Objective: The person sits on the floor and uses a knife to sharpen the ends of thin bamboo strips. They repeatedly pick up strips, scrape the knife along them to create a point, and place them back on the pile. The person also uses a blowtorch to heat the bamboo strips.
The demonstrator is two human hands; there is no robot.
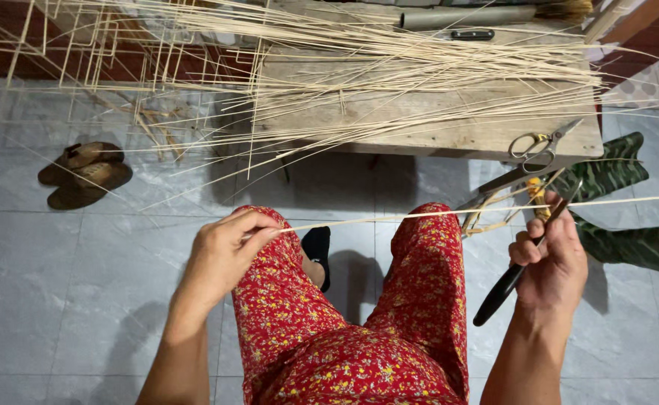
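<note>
Where the pale, thin bamboo strip (449, 213) runs straight and taut across both knees in red floral cloth, the left hand (220, 255) pinches its near end between curled fingertips (263, 229) and thumb, narrow grip. The right hand (550, 259) is wrapped closed round the black-handled knife (520, 262), whose flat metal blade lies just by the strip on the right. Behind, a rough wooden bench (494, 135) carries a loose fan of similar dry splints (419, 67) and steel scissors (541, 142); brown sandals (83, 174) sit on smooth grey tile.
</note>
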